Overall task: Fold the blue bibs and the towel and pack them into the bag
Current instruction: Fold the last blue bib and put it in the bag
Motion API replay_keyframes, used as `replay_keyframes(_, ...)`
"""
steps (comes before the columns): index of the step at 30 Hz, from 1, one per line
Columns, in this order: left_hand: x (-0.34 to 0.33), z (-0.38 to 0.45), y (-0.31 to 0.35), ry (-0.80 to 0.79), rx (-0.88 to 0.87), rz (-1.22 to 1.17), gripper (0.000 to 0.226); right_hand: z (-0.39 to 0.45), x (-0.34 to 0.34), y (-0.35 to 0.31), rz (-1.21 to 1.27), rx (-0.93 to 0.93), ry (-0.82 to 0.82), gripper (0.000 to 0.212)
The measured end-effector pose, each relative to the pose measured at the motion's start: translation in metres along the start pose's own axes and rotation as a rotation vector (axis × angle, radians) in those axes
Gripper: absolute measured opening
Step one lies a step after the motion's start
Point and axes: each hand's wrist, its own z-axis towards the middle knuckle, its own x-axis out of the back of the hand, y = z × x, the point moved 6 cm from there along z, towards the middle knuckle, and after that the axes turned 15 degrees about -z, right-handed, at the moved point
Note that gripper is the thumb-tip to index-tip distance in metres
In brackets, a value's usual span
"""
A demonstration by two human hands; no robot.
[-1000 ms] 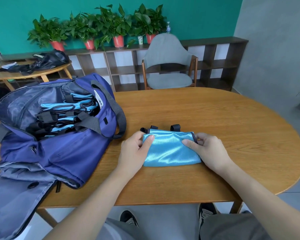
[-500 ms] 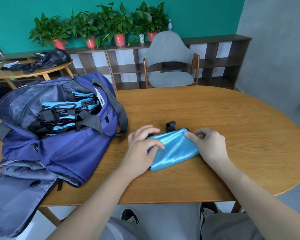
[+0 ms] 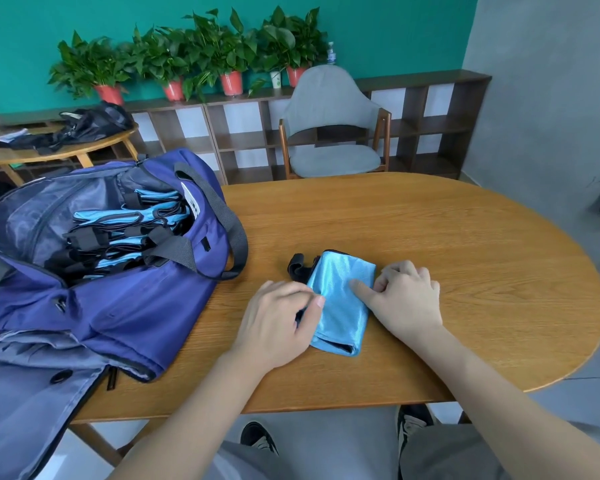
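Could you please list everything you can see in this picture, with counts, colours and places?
Folded bib: one, shiny light blue with black straps, on the table in front of the person.
Bag: one, dark blue, open, on the table's left side.
Packed bibs: several, blue and black, inside the bag.
Table: one, oval, wood.
Chair: one, grey, beyond the table.
Potted plants: about five, green, mostly red pots, on the shelf.
Side table: one, wood, far left, dark items on it.
Left hand: pinches the bib's left edge.
Right hand: thumb on the bib.
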Motion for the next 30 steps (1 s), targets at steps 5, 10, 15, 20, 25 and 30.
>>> replay_keyframes(5, -0.003, 0.001, -0.001, 0.01, 0.003, -0.008, 0.019, -0.002, -0.001, -0.004, 0.116, 0.087, -0.03, 0.03)
replay_keyframes(10, 0.002, 0.003, 0.0, 0.044, -0.033, -0.048, 0.016, -0.005, 0.002, -0.005, 0.497, 0.143, -0.023, 0.02)
replay_keyframes(15, 0.019, 0.01, -0.003, 0.088, 0.108, -0.31, 0.022, -0.009, 0.002, -0.007, 0.716, 0.208, -0.07, 0.021)
replay_keyframes(20, 0.02, 0.048, 0.001, -0.161, 0.205, -0.369, 0.025, -0.006, 0.001, -0.004, 0.86, 0.24, -0.107, 0.024)
replay_keyframes(25, 0.003, 0.081, 0.014, -0.547, 0.33, -0.471, 0.022, -0.008, 0.002, -0.004, 0.983, 0.299, -0.158, 0.021)
replay_keyframes(30, -0.011, 0.09, 0.013, -0.736, 0.448, -0.497, 0.013, -0.009, 0.004, -0.003, 1.046, 0.292, -0.18, 0.022)
